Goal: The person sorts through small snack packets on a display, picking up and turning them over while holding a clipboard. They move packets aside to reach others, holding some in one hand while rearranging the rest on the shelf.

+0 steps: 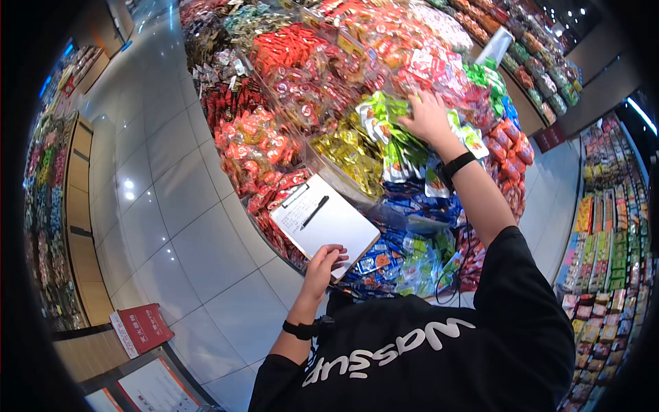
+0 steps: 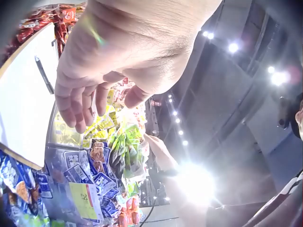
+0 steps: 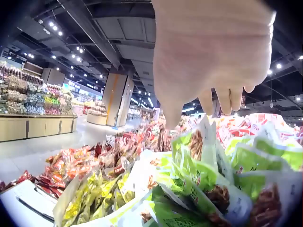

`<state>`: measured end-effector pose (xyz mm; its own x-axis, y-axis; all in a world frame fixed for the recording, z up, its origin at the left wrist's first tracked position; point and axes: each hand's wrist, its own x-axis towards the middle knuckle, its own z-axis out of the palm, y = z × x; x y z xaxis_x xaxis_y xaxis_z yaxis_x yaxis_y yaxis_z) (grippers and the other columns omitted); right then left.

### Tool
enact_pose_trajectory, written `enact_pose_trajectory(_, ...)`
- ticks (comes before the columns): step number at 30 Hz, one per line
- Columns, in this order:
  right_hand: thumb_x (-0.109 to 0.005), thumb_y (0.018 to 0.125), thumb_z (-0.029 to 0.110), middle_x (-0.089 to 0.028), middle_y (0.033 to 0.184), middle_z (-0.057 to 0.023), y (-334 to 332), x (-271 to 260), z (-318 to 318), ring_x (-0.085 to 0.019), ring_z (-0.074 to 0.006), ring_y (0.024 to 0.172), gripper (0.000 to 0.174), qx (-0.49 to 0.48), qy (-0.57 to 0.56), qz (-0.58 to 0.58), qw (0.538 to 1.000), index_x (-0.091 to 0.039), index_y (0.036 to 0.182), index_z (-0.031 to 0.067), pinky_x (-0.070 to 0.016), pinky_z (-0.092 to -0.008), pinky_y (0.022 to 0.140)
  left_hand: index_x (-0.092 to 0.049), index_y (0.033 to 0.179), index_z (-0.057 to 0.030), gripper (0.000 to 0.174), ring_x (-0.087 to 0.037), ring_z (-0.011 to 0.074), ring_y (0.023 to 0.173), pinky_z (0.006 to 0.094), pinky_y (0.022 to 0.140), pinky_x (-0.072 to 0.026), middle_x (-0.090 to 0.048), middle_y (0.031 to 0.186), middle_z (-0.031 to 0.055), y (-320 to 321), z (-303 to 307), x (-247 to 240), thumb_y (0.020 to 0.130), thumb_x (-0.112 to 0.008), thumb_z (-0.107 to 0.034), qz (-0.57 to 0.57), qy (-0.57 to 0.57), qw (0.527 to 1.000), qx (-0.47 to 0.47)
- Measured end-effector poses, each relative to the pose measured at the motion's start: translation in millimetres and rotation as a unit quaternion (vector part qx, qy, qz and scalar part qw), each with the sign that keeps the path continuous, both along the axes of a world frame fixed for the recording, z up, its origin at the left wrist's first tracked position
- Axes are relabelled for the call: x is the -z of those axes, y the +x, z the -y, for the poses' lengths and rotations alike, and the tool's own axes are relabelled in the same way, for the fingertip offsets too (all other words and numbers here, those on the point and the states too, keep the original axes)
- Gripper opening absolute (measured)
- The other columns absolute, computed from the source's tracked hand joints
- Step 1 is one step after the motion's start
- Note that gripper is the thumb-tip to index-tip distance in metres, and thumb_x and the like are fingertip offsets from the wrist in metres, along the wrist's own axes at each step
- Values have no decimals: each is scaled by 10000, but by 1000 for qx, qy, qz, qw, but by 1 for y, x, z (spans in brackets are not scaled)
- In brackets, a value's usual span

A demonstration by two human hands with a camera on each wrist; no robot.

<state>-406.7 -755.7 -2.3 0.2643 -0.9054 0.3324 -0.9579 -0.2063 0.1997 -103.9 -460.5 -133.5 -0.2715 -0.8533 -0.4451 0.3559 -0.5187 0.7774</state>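
Observation:
My right hand (image 1: 428,121) reaches over a pile of green-and-white snack packets (image 1: 395,137). From the right wrist, its thumb (image 3: 174,111) points down close over the green packets (image 3: 227,172), while the other fingers hang relaxed beyond them. A clipboard (image 1: 343,233) with a white sheet lies tilted on the display near my body, and a black pen (image 1: 314,211) rests on the paper. Over the clipboard's near edge is my left hand (image 1: 321,269). Its fingers (image 2: 75,106) hang loosely bent with nothing between them.
Yellow packets (image 1: 347,161) fill the compartment beside the green ones. Blue packets (image 1: 374,264) lie nearer my body, orange ones (image 1: 508,147) at the right. A clear divider (image 1: 340,175) edges the yellow section. Tiled floor (image 1: 199,268) runs along the left; shelves (image 1: 607,254) stand right.

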Motion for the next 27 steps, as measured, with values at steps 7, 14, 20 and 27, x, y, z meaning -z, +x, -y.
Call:
enact_pose_trajectory(7,-725,841,277,-656,1091,-192,-40,-57,-123,-621,-356,994,402,-158,-179,181,954,-637,1124,5,-489,-431,872,-563,1191,17,270,-621,187,1054,295,907,-480,-635,1162,138,-7,-5,3,1021,-483,-176,-30,-1,999,12)
enact_pose_trajectory(14,-649,932,165,-675,894,-34,-117,25,-309,-585,-73,802,210,105,156,497,847,-679,1055,-2,-481,-250,706,-544,1214,16,295,-628,171,1048,286,900,-470,-650,1147,127,-25,-10,-11,1020,-472,-194,29,25,995,95)
enact_pose_trajectory(20,-689,795,518,-711,840,-214,-188,231,-397,-706,-311,852,556,408,407,334,745,-725,878,-30,-535,-407,769,-546,1211,14,292,-635,172,1043,288,897,-480,-653,1149,131,-38,-21,-9,1019,-471,-193,55,31,988,140)
enact_pose_trajectory(27,-684,790,436,-581,1256,-280,-163,306,-404,-581,-400,1166,789,599,239,348,680,-416,1359,-41,-465,-464,996,-548,1204,15,291,-641,192,1049,298,901,-486,-654,1146,140,-31,-35,-24,1026,-456,-196,104,45,984,137)
